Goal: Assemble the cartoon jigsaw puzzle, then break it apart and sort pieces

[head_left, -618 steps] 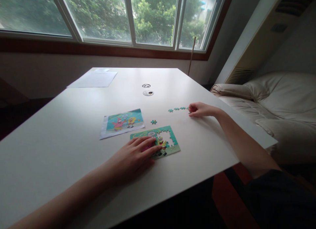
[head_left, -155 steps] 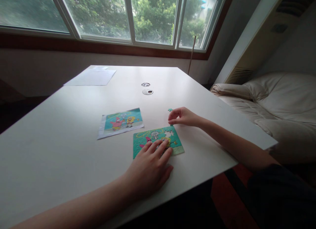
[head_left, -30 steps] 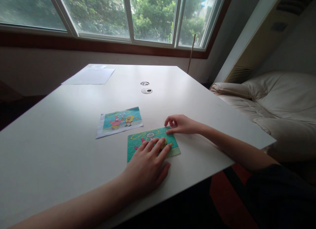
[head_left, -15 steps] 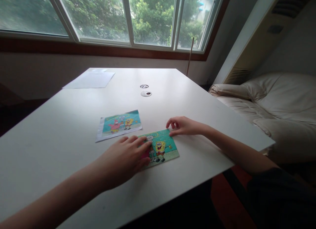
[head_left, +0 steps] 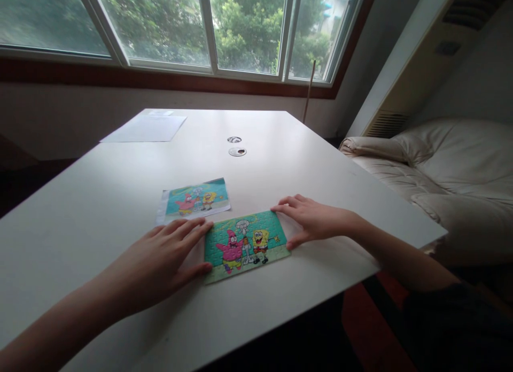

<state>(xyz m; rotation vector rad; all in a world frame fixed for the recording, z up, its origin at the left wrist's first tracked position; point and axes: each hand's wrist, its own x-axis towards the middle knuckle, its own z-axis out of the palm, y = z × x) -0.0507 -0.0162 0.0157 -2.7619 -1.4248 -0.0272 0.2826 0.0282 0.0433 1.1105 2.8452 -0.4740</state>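
Observation:
A small cartoon jigsaw puzzle (head_left: pixel 245 245) lies flat near the front edge of the white table (head_left: pixel 100 201), with no gaps showing in its picture. My left hand (head_left: pixel 160 260) rests open on the table, fingers stretched out against the puzzle's left edge. At the puzzle's right edge my right hand (head_left: pixel 312 219) lies flat with fingers spread and touching it. Neither hand holds anything. Just behind the puzzle, to the left, lies a printed picture (head_left: pixel 196 199) of the same cartoon scene.
A sheet of white paper (head_left: pixel 143 129) lies at the far left of the table. Two round cable holes (head_left: pixel 237 150) sit in the middle. A wide window is behind the table, and a cream sofa (head_left: pixel 449 169) stands to the right.
My left hand slid off the puzzle's face to its left edge. My right hand dropped from the top right corner to the right edge and flattened. The whole picture now shows.

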